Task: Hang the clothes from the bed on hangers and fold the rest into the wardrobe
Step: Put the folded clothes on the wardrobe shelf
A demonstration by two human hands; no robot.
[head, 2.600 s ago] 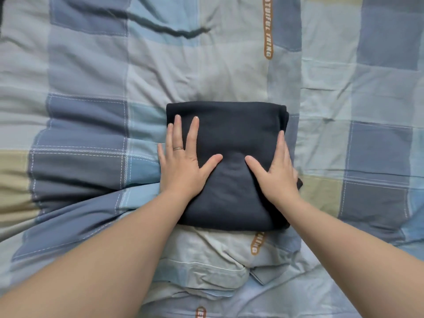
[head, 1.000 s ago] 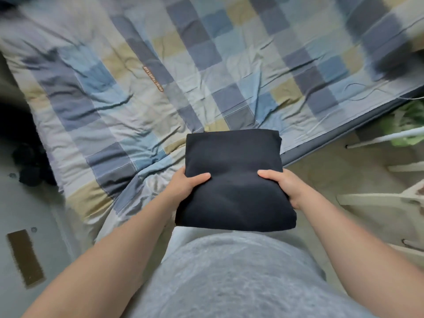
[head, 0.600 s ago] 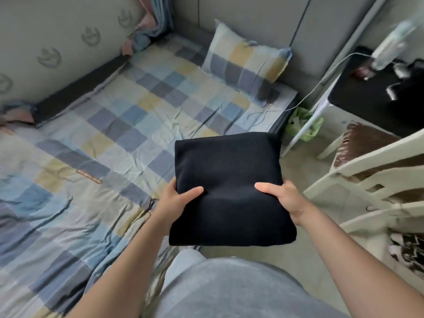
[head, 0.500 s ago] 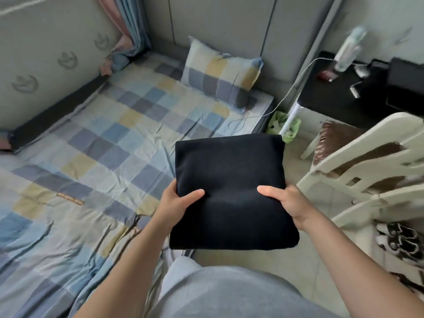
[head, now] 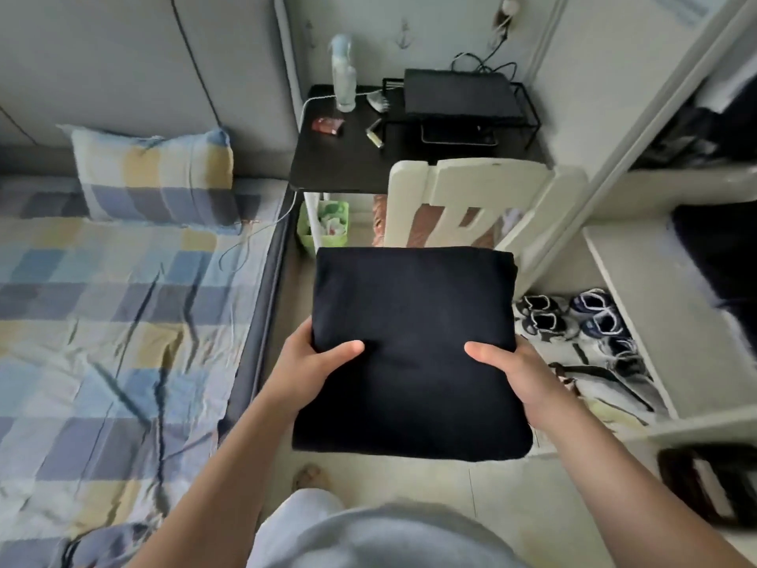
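Checked bedding covers the bed point(head: 102, 321) along the left, with a pillow point(head: 151, 174) at its head corner; a dark tabletop point(head: 340, 166) and a white chair point(head: 471, 194) stand beyond, and the open wardrobe point(head: 672, 321) fills the right.

The folded dark garment point(head: 409, 350) is off the bed, held level in the air over the floor point(head: 409, 485), between the bed's right edge and the wardrobe's front edge. The left hand point(head: 311, 371) grips its left side and the right hand point(head: 520, 371) its right, each with the thumb pressed on top and the fingers hidden beneath. Gripping both sides near the close end probably keeps the folds flat and stops the layers from sliding apart.

Shoes point(head: 573, 317) lie on the floor at the wardrobe's foot, under the shelf edge, and a dark stack point(head: 721, 256) already lies further back on the shelf. The front of that shelf looks bare, so there seems to be room to slide the bundle in. The chair back stands just beyond the garment's far edge, so a turn to the right looks like the freer way.
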